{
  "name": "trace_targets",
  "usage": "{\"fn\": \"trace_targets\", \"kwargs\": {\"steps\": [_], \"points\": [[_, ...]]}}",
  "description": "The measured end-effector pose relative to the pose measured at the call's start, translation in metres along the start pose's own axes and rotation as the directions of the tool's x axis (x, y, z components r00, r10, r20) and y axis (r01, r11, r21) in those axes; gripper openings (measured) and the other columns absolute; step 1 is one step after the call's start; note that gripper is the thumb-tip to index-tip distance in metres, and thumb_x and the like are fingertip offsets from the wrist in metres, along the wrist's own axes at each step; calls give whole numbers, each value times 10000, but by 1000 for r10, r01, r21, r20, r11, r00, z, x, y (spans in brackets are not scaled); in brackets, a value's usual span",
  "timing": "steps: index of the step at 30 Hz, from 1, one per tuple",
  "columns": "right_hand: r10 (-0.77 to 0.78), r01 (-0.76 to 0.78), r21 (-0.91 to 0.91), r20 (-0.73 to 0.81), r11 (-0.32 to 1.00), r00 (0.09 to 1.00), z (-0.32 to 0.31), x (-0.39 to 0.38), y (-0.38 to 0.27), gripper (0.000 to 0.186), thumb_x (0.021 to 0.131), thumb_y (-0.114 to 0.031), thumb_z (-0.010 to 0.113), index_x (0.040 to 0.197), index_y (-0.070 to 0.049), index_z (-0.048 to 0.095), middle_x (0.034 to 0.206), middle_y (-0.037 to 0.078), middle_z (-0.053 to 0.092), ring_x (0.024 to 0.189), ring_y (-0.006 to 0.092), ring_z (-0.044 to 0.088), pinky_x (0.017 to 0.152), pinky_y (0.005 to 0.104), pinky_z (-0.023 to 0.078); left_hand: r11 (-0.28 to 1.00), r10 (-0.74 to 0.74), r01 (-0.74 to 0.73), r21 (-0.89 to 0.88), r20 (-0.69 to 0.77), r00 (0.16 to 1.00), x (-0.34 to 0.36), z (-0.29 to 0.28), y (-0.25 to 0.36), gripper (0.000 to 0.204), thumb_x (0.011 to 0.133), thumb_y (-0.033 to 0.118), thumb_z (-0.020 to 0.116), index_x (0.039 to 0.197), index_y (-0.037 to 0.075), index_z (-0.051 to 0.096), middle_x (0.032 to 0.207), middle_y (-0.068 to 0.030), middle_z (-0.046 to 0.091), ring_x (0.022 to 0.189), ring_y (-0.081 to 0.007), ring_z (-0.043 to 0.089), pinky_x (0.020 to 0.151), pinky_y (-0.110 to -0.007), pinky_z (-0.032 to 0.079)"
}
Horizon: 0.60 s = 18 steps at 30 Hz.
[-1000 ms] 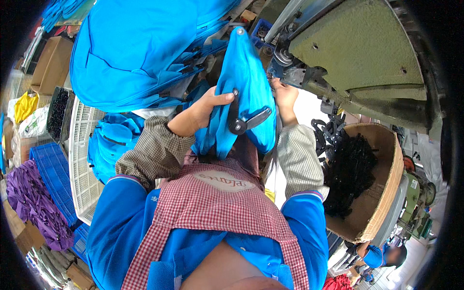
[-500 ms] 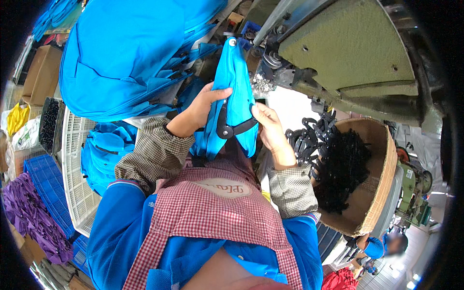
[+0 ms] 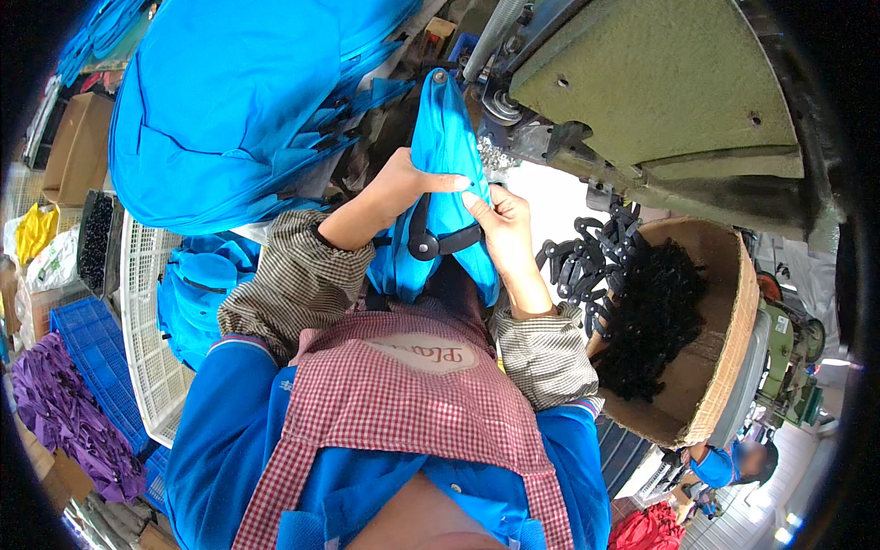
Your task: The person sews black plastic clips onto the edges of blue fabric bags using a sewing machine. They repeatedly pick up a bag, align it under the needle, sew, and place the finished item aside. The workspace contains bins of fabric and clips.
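A blue fabric bag [image 3: 446, 137], folded to a narrow point at its far end, hangs between my hands in front of the apron. A round metal rivet [image 3: 440, 77] sits at its tip. My left hand [image 3: 403, 190] grips the fabric from the left, thumb stretched across it. Close by, my right hand [image 3: 507, 234] pinches the right edge, its thumb near the left thumb. Below them a black strap [image 3: 456, 242] crosses the bag, with a round metal rivet [image 3: 423, 247] at its bend. The fingers behind the cloth are hidden.
Blue bags [image 3: 229, 110] are piled at the far left, above a white plastic basket [image 3: 142, 321]. A green machine [image 3: 660, 92] reaches over the far right. Black strap handles [image 3: 591, 261] lie beside a cardboard box [image 3: 724, 367] of black pieces. Another person [image 3: 715, 467] is at the lower right.
My left hand has slid right across the fabric, its thumb now near the right edge. My right hand has shifted slightly left and up, bringing the thumbs close together.
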State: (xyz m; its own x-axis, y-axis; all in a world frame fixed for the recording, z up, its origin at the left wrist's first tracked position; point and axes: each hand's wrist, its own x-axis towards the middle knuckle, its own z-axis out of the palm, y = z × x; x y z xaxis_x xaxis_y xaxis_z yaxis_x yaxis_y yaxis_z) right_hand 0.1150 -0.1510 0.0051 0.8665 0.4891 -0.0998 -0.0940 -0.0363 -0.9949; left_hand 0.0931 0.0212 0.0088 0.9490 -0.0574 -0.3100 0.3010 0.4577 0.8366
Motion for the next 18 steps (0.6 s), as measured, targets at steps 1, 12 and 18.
{"fn": "trace_targets", "kwargs": {"steps": [1, 12, 18], "points": [[-9, 9, -5, -13, 1000, 1000, 1, 1, 1, 130, 841, -104, 603, 843, 24, 627, 731, -31, 594, 648, 36, 487, 587, 195, 411, 1000, -9, 9, 26, 0, 1000, 1, 0, 1, 333, 697, 77, 710, 1003, 1, 601, 930, -86, 641, 803, -167, 613, 751, -302, 490], [160, -149, 173, -53, 974, 986, -6, 45, 4, 185, 807, -126, 634, 886, 41, 626, 809, 43, 632, 695, 109, 574, 636, 250, 475, 1000, -1, 0, 5, 114, 993, 49, -19, -5, 259, 785, 118, 620, 1019, 9, 596, 935, -82, 639, 824, -172, 612, 779, -295, 485], [-14, 25, 54, -200, 998, 980, -24, 23, 23, 270, 852, -216, 594, 969, 27, 595, 836, 73, 629, 720, 170, 583, 723, 279, 473, 996, -22, 33, -78, 133, 991, 37, -7, 4, 260, 725, 62, 667, 953, -54, 620, 894, -144, 649, 765, -232, 639, 724, -323, 514]]}}
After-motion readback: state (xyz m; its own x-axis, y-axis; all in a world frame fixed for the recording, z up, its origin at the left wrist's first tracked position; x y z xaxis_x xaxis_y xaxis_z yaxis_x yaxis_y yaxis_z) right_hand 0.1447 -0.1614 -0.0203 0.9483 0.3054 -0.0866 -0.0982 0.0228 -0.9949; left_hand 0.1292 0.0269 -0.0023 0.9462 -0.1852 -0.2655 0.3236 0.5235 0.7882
